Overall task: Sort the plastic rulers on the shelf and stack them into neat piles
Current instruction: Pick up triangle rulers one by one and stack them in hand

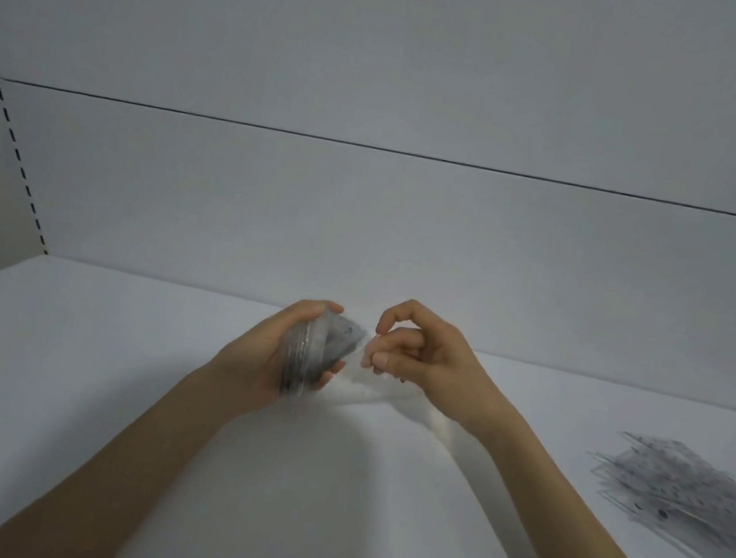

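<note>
Mid-shelf point(105, 384), left hand point(267, 357) clasps rulers point(312, 356), right hand point(423, 357) pinches

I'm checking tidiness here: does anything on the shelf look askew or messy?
Yes. The pile of rulers on the right of the shelf is fanned out, ends pointing different ways rather than squared up. The left hand grips a neater bundle; the right hand pinches one clear ruler.
</note>
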